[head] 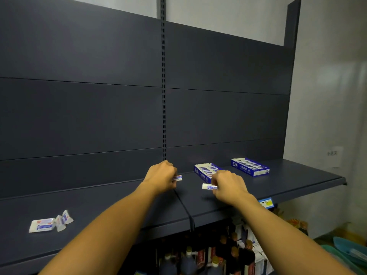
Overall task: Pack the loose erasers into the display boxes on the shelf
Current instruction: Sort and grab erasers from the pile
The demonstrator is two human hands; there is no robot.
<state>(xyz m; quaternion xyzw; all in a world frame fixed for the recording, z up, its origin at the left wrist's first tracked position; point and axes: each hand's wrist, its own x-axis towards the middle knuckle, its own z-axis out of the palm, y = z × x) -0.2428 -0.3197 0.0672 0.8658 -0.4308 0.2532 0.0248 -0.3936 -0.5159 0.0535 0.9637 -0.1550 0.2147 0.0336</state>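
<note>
My left hand [161, 176] grips a small white and blue eraser [178, 178] over the middle of the dark shelf [288, 181]. My right hand [228, 185] pinches another eraser [208, 187], its white end pointing left. Just behind my right hand lies an open blue display box [204, 170] with rows of erasers, partly hidden by that hand. A second display box [250, 166], also filled, lies further right. Several loose erasers [50, 223] lie in a small heap at the shelf's left front.
A slotted upright [163, 86] divides the dark back panel. A blue and yellow price tag [266, 203] hangs on the shelf's front edge. Dark bottles [218, 253] stand on the level below. Teal plastic basins [349, 249] sit at the lower right, by a white wall.
</note>
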